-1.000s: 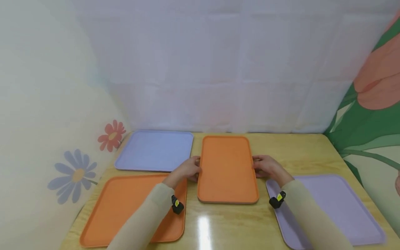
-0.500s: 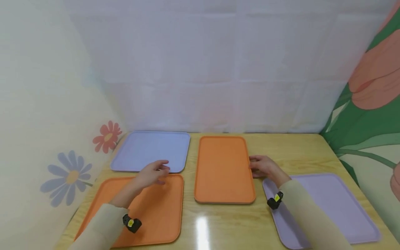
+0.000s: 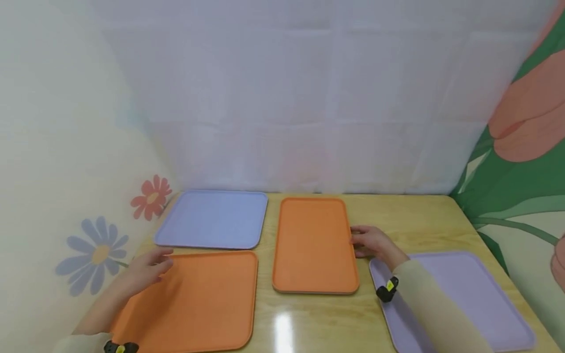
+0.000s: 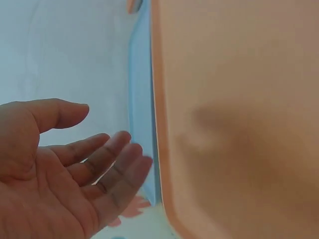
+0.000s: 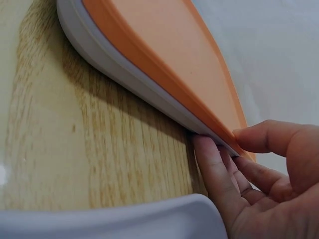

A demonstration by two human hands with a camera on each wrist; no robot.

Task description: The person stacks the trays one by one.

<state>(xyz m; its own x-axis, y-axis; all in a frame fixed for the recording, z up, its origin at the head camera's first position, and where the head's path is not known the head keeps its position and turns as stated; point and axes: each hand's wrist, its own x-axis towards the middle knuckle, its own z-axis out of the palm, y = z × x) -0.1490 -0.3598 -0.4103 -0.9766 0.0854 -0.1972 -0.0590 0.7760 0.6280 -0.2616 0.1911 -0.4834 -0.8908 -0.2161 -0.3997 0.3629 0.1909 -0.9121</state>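
An orange tray (image 3: 315, 245) lies lengthwise in the middle of the table, with a pale layer (image 5: 99, 57) showing beneath its rim. At its right side my right hand (image 3: 372, 242) pinches the edge, thumb on the orange rim and fingers against the underside. My left hand (image 3: 143, 274) hovers over the far left corner of another orange tray (image 3: 212, 304). In the left wrist view its palm shows, the fingers loosely spread and holding nothing. That tray's surface carries the hand's shadow.
Behind the left orange tray lies a light blue tray (image 3: 212, 218). A lilac tray (image 3: 468, 294) lies under my right forearm, at the table's right. A white cloth (image 3: 282, 98) hangs along the table's back edge, and a flower-painted wall (image 3: 79, 147) stands at left.
My left hand has let go of the middle tray's left side and moved left and nearer, over the left orange tray. My right hand stays at the middle tray's right edge.
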